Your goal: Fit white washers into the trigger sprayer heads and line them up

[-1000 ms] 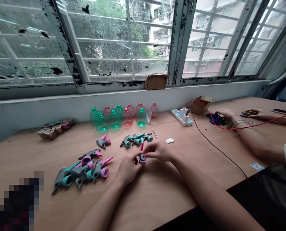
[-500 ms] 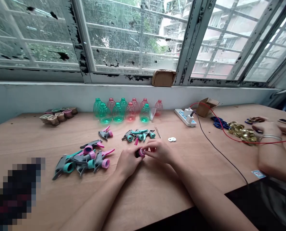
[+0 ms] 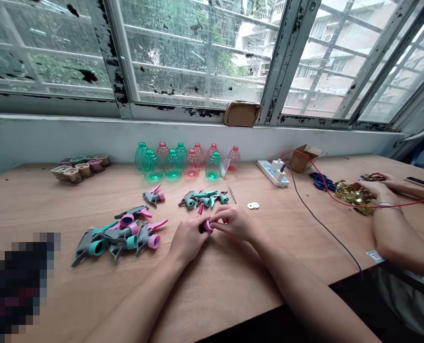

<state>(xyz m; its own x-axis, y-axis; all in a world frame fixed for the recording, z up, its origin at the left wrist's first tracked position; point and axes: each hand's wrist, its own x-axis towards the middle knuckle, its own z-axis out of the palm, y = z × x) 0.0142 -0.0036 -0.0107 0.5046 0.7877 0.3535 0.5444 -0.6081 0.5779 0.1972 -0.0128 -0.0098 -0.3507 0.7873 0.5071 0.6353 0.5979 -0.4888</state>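
Note:
My left hand (image 3: 187, 243) and my right hand (image 3: 231, 224) meet over the table, pinching a small pink and black plastic sprayer part (image 3: 205, 226) between their fingers. The fingers hide most of it. Just above my hands lies a thin pink plastic piece (image 3: 200, 208). Left of my left hand is a heap of grey, teal and pink trigger sprayer heads (image 3: 117, 240). A smaller group of sprayer heads (image 3: 202, 199) lies beyond my fingers, and a single sprayer head (image 3: 153, 196) lies apart. White washers (image 3: 253, 206) sit to the right.
Green and pink plastic bottles (image 3: 172, 164) stand along the wall. A power strip (image 3: 272, 173) with red and black cables sits right of them. A co-worker's hands (image 3: 378, 189) work at a pile of brass fittings (image 3: 352, 197). The wooden table's near edge (image 3: 279, 295) runs below my right forearm.
The view has tilted and shifted slightly. My fingers have closed further around the sprayer part, covering more of it. The co-worker's hand has moved right, onto the brass fittings.

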